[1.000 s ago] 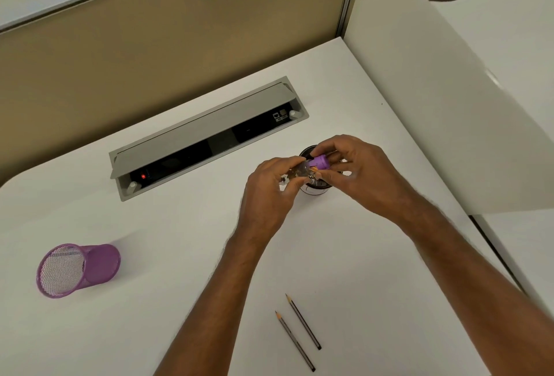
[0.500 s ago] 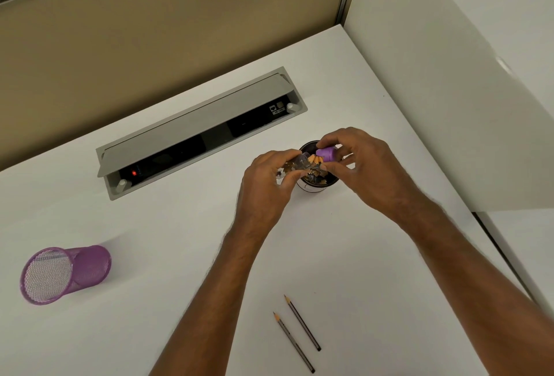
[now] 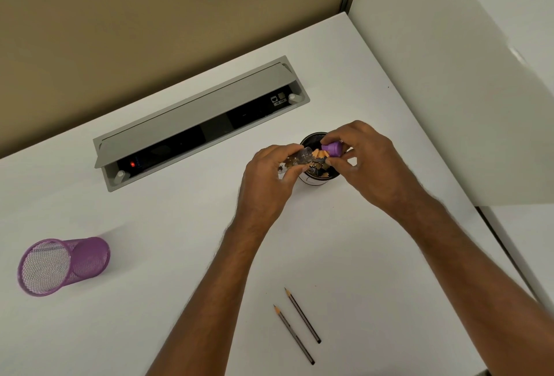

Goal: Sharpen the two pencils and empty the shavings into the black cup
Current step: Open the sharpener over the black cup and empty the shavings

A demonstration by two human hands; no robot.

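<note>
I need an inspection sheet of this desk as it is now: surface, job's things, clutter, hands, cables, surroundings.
Surface: white desk, bare in most places; a few dark specks beside the left thumb.
Job's things: two pencils, pointed, lie side by side near the front edge; black cup stands under the hands, shavings visible above it.
Clutter: purple mesh cup lies on its side at the left.
Hands: left hand holds the clear sharpener case; right hand holds the purple sharpener part, pulled apart from the case.
Cables: nothing seen.
Surroundings: grey socket box in the desk, flap open, red light on; tan partition behind, white panel at the right.
</note>
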